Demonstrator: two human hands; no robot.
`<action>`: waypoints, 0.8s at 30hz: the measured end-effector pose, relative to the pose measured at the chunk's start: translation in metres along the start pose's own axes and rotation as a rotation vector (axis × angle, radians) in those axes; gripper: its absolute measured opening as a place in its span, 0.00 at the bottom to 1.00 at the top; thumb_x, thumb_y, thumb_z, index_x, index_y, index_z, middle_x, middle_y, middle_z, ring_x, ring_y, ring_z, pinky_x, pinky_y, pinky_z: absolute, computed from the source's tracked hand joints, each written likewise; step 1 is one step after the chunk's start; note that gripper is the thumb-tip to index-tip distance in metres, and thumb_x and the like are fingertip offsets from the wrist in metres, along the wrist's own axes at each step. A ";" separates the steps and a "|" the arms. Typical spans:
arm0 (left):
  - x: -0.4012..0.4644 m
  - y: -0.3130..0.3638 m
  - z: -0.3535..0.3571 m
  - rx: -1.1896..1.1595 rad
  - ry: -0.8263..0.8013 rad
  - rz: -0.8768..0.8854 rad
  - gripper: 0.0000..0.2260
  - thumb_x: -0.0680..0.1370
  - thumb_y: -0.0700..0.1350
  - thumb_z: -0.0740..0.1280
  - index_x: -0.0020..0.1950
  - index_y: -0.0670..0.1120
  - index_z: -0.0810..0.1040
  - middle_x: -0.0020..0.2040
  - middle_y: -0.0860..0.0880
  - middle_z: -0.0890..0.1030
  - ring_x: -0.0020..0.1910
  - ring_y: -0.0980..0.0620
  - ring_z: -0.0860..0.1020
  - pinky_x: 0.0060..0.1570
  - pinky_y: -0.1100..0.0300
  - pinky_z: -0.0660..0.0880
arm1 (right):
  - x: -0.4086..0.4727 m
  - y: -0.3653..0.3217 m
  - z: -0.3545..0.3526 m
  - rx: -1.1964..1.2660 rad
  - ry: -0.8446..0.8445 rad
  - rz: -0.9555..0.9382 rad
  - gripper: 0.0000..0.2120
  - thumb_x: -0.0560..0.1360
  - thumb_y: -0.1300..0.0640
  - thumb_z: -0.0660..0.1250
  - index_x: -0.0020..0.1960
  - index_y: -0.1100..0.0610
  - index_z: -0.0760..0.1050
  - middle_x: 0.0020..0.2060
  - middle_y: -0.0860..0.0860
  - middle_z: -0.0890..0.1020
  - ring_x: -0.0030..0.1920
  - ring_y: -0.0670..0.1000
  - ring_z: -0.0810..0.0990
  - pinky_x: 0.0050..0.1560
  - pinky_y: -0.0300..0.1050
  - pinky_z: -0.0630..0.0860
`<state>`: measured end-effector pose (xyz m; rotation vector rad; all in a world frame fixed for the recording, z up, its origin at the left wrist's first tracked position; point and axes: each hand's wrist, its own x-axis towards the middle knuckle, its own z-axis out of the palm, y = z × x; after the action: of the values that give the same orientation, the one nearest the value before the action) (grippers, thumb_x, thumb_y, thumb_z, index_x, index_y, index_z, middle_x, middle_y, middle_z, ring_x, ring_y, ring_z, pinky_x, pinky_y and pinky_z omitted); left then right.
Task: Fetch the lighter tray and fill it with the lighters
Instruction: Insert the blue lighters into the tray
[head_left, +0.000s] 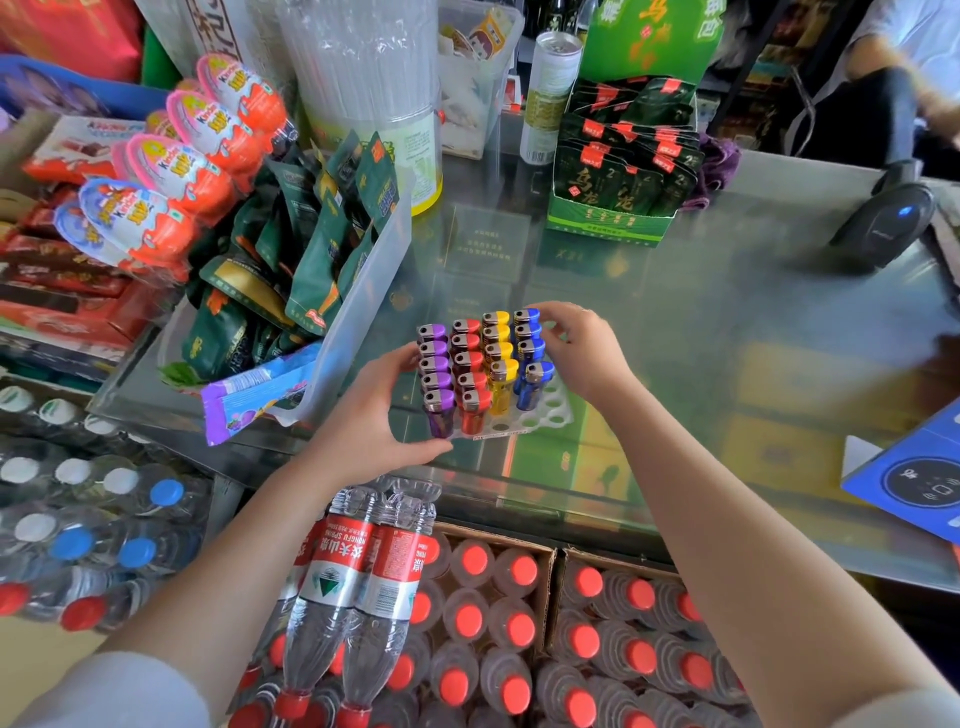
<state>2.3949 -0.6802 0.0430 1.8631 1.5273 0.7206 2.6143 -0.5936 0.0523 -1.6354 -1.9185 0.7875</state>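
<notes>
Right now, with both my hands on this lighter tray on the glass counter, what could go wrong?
1. The blue lighter nearest you seems to lean, so a nudge from the right hand might tip it into the empty holes on the white tray.
2. The left hand grips the tray's near corner; tilting it may topple the upright purple lighters.
3. The tray stands near the glass counter edge, above bottled water.

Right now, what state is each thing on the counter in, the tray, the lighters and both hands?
lighter tray: flat on the glass counter, partly filled, empty holes at its right
lighters: upright in purple, red, yellow and blue rows
left hand: fingers curled round the tray's left side
right hand: fingertips on the far blue lighters
barcode scanner: blue light on
</notes>
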 end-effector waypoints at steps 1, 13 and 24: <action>0.000 0.000 0.000 0.003 0.000 -0.008 0.40 0.62 0.46 0.78 0.67 0.53 0.60 0.56 0.68 0.62 0.56 0.72 0.61 0.52 0.81 0.57 | 0.003 -0.002 0.000 -0.019 -0.014 0.002 0.12 0.74 0.63 0.61 0.56 0.57 0.77 0.54 0.55 0.80 0.46 0.50 0.72 0.45 0.39 0.66; 0.002 0.002 -0.001 -0.008 0.007 -0.009 0.38 0.62 0.47 0.78 0.62 0.60 0.57 0.55 0.66 0.63 0.58 0.65 0.63 0.58 0.63 0.59 | 0.005 -0.002 -0.006 -0.220 -0.029 -0.057 0.08 0.73 0.63 0.62 0.52 0.60 0.73 0.47 0.55 0.77 0.50 0.56 0.74 0.44 0.48 0.73; 0.002 0.001 0.004 0.020 0.021 0.025 0.36 0.63 0.50 0.77 0.67 0.50 0.65 0.59 0.59 0.69 0.60 0.59 0.68 0.59 0.59 0.64 | -0.067 0.006 -0.032 0.886 0.220 0.127 0.09 0.71 0.67 0.66 0.40 0.54 0.77 0.28 0.48 0.77 0.30 0.48 0.73 0.34 0.36 0.72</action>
<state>2.3985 -0.6788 0.0413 1.8981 1.5319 0.7407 2.6513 -0.6553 0.0710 -1.2035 -1.0578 1.2174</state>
